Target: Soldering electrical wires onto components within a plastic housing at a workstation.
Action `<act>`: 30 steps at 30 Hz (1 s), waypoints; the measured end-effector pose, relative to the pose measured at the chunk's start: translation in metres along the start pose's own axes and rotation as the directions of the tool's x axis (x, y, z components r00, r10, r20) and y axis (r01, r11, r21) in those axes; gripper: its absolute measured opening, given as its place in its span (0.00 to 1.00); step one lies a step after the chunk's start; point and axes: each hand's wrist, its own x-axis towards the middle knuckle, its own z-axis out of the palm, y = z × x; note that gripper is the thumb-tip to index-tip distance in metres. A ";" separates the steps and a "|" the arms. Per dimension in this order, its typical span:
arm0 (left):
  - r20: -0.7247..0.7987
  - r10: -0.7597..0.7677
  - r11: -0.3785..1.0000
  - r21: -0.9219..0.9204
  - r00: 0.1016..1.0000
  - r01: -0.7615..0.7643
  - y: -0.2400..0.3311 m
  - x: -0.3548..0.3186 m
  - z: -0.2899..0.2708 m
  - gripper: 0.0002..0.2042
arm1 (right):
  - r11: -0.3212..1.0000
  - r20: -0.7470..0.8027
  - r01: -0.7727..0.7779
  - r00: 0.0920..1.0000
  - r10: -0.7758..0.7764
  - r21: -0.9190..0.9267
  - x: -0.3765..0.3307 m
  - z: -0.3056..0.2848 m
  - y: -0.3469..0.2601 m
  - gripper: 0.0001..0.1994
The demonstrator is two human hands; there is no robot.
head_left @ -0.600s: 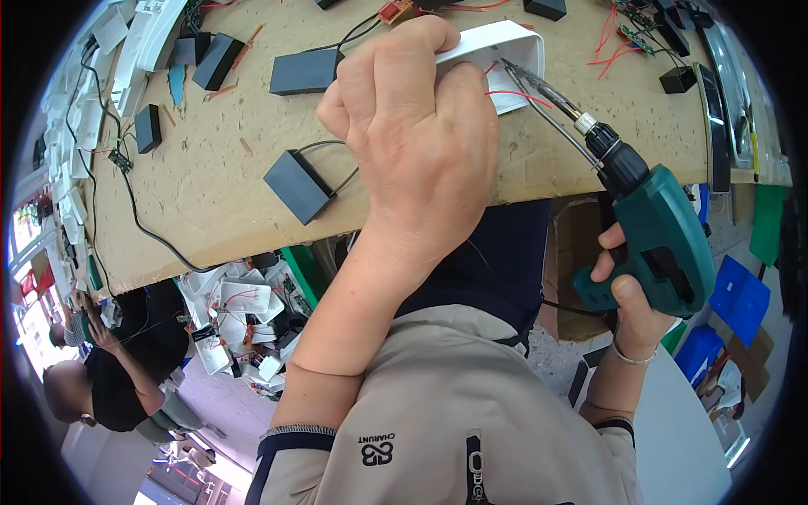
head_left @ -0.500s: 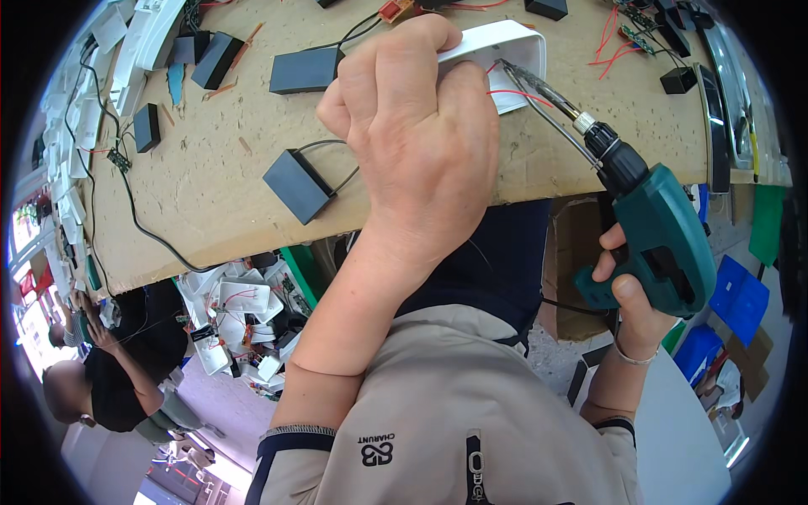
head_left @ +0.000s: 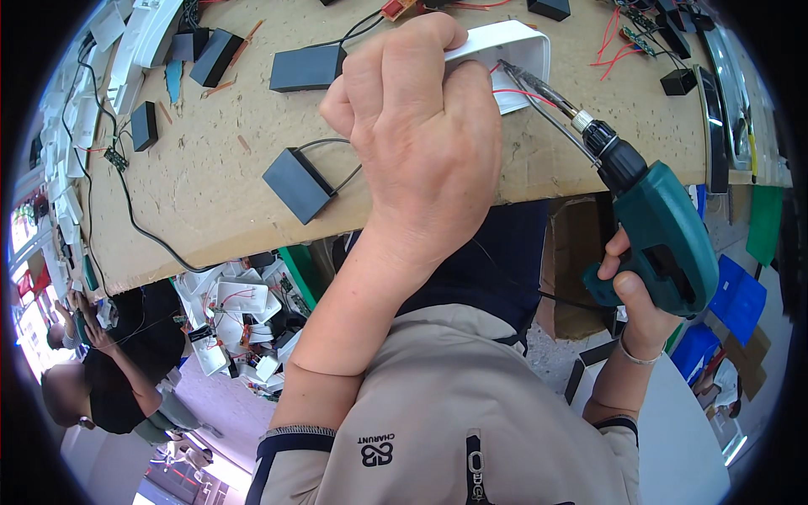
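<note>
My left hand (head_left: 425,143) is closed on a white plastic casing (head_left: 515,35), tilted up over the table. Its fingertips are hidden behind the hand and the casing wall. My right hand (head_left: 638,307) grips the handle of a green soldering gun (head_left: 673,231) with a thin metal feed tube (head_left: 562,126) alongside its barrel. The gun's tip reaches inside the casing, beside a red wire (head_left: 530,96). Whether the tip touches anything there I cannot tell. Near my left wrist lies a black box (head_left: 299,187) with a black cable loop, and another black box (head_left: 307,69) lies beyond it.
White casings (head_left: 135,55) are piled along the table's left side, near a small circuit board (head_left: 115,158). More boards with red wires (head_left: 623,50) lie at the far right. Below the table's edge is a heap of casings and boards (head_left: 244,303). A co-worker (head_left: 126,379) is at the left.
My left hand and the casing have shifted very slightly to the right. The soldering gun has moved along with them, its tip still inside the casing.
</note>
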 end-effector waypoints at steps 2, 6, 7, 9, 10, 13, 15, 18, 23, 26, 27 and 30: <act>0.033 -0.024 1.000 0.003 0.999 0.024 0.000 0.001 -0.001 0.04 | 0.999 0.020 -0.024 1.000 0.024 -0.035 -0.001 -0.002 -0.002 0.28; 0.001 -0.003 1.000 -0.007 1.000 0.003 -0.003 -0.003 0.006 0.05 | 0.998 0.018 -0.020 1.000 0.021 -0.052 -0.002 -0.001 -0.004 0.27; -0.068 -0.074 0.987 -0.150 0.995 0.063 -0.007 -0.009 0.018 0.05 | 1.000 0.006 0.002 1.000 -0.001 -0.030 -0.001 0.003 -0.006 0.27; -0.126 -0.154 0.949 -0.295 0.980 0.112 -0.010 -0.013 0.026 0.05 | 1.000 -0.007 0.024 1.000 -0.024 -0.009 -0.001 0.004 -0.007 0.27; -0.133 -0.158 0.950 -0.292 0.978 0.114 -0.009 -0.013 0.027 0.05 | 0.999 -0.012 0.004 1.000 -0.004 -0.032 -0.003 0.003 -0.007 0.27; -0.133 -0.158 0.950 -0.289 0.979 0.114 -0.009 -0.013 0.026 0.05 | 0.997 -0.001 0.013 1.000 -0.014 -0.081 -0.003 -0.002 -0.004 0.27; -0.126 -0.154 0.951 -0.288 0.980 0.112 -0.009 -0.012 0.025 0.04 | 0.993 0.016 0.044 0.999 -0.042 -0.105 -0.004 -0.002 -0.004 0.27; -0.123 -0.153 0.951 -0.288 0.981 0.112 -0.009 -0.012 0.026 0.05 | 0.997 -0.003 -0.002 1.000 0.001 -0.074 -0.005 -0.001 -0.006 0.27; -0.130 -0.160 0.951 -0.287 0.979 0.117 -0.009 -0.012 0.027 0.05 | 0.998 -0.001 -0.024 1.000 0.024 -0.053 -0.006 0.000 -0.005 0.28; -0.129 -0.159 0.950 -0.289 0.979 0.117 -0.009 -0.012 0.027 0.05 | 0.999 -0.006 -0.030 1.000 0.030 -0.043 -0.007 0.000 -0.004 0.28; -0.128 -0.160 0.951 -0.287 0.979 0.117 -0.007 -0.009 0.019 0.05 | 0.999 -0.004 -0.030 1.000 0.030 -0.042 -0.006 0.000 -0.004 0.28; -0.018 -0.024 0.999 -0.035 1.000 0.023 -0.001 -0.002 0.000 0.05 | 0.999 -0.006 -0.032 0.999 0.031 -0.033 -0.006 0.001 -0.004 0.28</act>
